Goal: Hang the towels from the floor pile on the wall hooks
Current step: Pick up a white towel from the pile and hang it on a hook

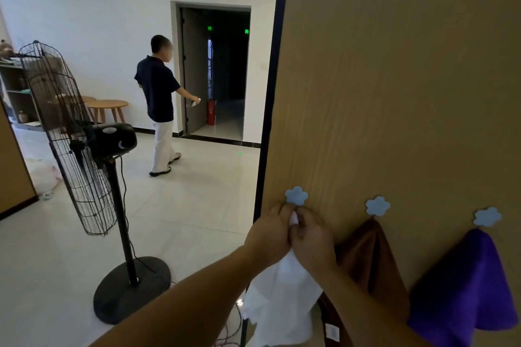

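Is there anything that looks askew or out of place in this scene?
The standing fan stands out: its cage tips steeply away from upright on the pole, though the wide lens may exaggerate this. Loose cables lie on the floor beside the white towel. The brown towel and purple towel hang normally.

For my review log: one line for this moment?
action: left hand, right hand pinch white towel under leftmost hook | hung: brown towel, purple towel
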Motion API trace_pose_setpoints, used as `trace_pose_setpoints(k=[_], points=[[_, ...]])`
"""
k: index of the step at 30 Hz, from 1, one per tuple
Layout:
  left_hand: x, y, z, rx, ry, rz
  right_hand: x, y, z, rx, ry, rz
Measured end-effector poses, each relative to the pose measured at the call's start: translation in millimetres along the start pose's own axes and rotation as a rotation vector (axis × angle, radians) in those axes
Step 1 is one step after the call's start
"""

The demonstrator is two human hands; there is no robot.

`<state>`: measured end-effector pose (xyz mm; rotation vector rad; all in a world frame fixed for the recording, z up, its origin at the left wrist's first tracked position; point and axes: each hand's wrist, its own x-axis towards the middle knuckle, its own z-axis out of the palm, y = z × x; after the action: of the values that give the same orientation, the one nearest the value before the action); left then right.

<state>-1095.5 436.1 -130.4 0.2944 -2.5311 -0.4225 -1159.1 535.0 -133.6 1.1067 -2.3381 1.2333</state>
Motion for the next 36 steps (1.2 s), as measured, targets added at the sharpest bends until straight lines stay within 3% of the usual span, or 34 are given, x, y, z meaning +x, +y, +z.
trace_pose_setpoints(k=[6,14,22,26,30,34,36], points=[[7,2,-5,-0.076,0.015,-0.054,7,7,1,0.008,-0.069,0.050],[12,3,-11,-0.381,-0.011,-0.201,19,14,-7,0.231,-0.179,0.199],[-1,-2,-6,-0.539,0.049,-0.180,4,25,1,0.120,-0.232,0.165],[-9,-2,1,-0.354,0.111,-0.178,2,26,5,0.041,-0.234,0.156],[1,4,-10,0.014,0.158,-0.036,6,24,5,-0.054,-0.218,0.102],[3,8,-16,-0.281,-0.032,-0.147,6,25,8,-0.140,-0.245,0.112],[-3,6,-9,-0.300,-0.038,-0.166,2,29,11,-0.235,-0.319,0.102]])
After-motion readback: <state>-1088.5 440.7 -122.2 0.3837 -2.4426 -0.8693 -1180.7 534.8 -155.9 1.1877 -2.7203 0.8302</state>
